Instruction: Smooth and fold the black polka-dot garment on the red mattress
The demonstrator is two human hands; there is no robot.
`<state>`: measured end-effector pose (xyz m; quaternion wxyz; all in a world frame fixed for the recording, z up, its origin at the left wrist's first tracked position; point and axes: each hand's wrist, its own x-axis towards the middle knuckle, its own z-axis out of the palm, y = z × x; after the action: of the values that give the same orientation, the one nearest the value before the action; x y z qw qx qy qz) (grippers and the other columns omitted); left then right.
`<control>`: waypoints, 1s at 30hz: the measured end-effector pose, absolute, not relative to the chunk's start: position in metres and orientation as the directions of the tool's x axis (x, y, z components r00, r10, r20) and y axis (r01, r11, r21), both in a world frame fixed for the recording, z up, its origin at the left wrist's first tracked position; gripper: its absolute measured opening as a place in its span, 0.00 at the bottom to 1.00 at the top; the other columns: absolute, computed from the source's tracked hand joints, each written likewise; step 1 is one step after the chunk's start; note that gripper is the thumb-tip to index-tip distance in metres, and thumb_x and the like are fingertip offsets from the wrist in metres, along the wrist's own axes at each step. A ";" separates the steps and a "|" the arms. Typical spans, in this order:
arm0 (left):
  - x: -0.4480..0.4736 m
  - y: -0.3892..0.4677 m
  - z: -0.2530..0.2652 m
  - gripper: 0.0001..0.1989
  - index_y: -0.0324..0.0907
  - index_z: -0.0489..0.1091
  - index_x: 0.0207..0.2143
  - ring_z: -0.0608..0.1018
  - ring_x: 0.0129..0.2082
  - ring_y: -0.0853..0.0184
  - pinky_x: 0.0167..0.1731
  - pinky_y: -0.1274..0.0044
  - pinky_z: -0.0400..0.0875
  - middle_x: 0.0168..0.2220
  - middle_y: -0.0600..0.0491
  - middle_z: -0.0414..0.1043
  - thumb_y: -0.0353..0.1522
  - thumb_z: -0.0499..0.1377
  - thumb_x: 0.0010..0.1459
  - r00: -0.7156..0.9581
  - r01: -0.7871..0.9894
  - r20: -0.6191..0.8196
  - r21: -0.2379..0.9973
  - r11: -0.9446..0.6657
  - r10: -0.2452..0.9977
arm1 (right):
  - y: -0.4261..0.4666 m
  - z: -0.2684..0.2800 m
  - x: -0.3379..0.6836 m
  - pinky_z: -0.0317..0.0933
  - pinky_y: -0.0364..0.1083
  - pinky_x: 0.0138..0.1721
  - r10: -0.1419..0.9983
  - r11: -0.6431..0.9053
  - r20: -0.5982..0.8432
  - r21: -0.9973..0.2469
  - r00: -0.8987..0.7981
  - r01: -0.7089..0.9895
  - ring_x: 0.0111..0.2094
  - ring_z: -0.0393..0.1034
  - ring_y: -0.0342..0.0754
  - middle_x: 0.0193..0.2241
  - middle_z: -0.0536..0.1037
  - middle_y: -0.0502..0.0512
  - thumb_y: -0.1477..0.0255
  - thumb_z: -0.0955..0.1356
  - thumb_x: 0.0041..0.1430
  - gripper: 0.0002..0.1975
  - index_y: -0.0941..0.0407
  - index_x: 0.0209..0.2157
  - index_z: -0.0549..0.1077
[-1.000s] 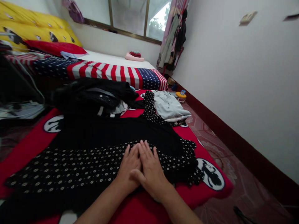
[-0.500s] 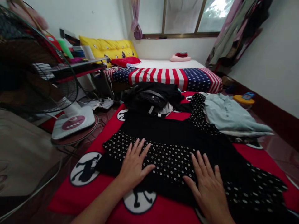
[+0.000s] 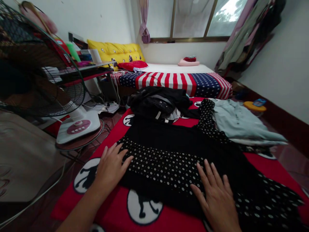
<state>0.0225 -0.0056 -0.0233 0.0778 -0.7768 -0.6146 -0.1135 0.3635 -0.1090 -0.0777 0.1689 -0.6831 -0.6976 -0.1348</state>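
Note:
A black garment (image 3: 166, 135) lies spread on a red cover (image 3: 116, 203) printed with white circles and dark figures. Across it runs a strip of black cloth with white dots (image 3: 161, 164), perhaps a sleeve, lying flat. My left hand (image 3: 111, 166) rests at the strip's left end, fingers apart and slightly bent over the cloth. Further right, my right hand (image 3: 214, 190) lies on the garment with its fingers spread, the tips on the dotted strip. More dotted cloth shows at the lower right, partly behind my right hand.
Behind the garment sits a heap of dark clothes (image 3: 159, 101). Folded pale blue clothes (image 3: 238, 117) lie to the right. A fan (image 3: 77, 127) stands on a stool at the left. Farther back is a bed with a stars-and-stripes cover (image 3: 166, 80).
My left hand has slid left along the dotted strip to its end. My right hand stays in nearly the same place. The view has shifted slightly.

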 end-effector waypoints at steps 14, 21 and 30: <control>0.180 0.043 -0.059 0.26 0.50 0.59 0.63 0.53 0.67 0.52 0.62 0.52 0.50 0.67 0.46 0.51 0.45 0.51 0.64 0.584 0.725 0.222 0.290 -0.625 0.781 | -0.110 -0.070 0.369 0.58 0.61 0.57 0.926 -0.017 0.376 -0.056 0.037 0.998 0.60 0.61 0.60 0.62 0.64 0.59 0.58 0.64 0.61 0.28 0.56 0.59 0.65; 0.180 0.042 -0.065 0.25 0.52 0.61 0.61 0.56 0.66 0.53 0.61 0.52 0.54 0.67 0.48 0.53 0.44 0.52 0.63 0.553 0.732 0.282 0.286 -0.618 0.784 | -0.008 0.005 0.424 0.67 0.46 0.32 0.991 -0.120 -0.029 -0.605 0.129 0.787 0.29 0.76 0.49 0.26 0.81 0.52 0.65 0.68 0.54 0.09 0.54 0.26 0.79; 0.179 0.046 -0.070 0.24 0.57 0.61 0.60 0.57 0.66 0.54 0.61 0.52 0.55 0.67 0.52 0.53 0.44 0.53 0.62 0.531 0.725 0.286 0.334 -0.602 0.798 | 0.194 0.029 0.497 0.67 0.41 0.31 0.801 -0.209 0.180 -0.810 0.571 0.548 0.37 0.75 0.48 0.39 0.78 0.61 0.78 0.68 0.47 0.20 0.62 0.44 0.72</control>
<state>0.1786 0.0456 -0.0700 -0.0873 -0.8704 -0.4375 -0.2079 0.4969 0.1939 0.0285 0.4485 -0.7645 -0.4411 0.1410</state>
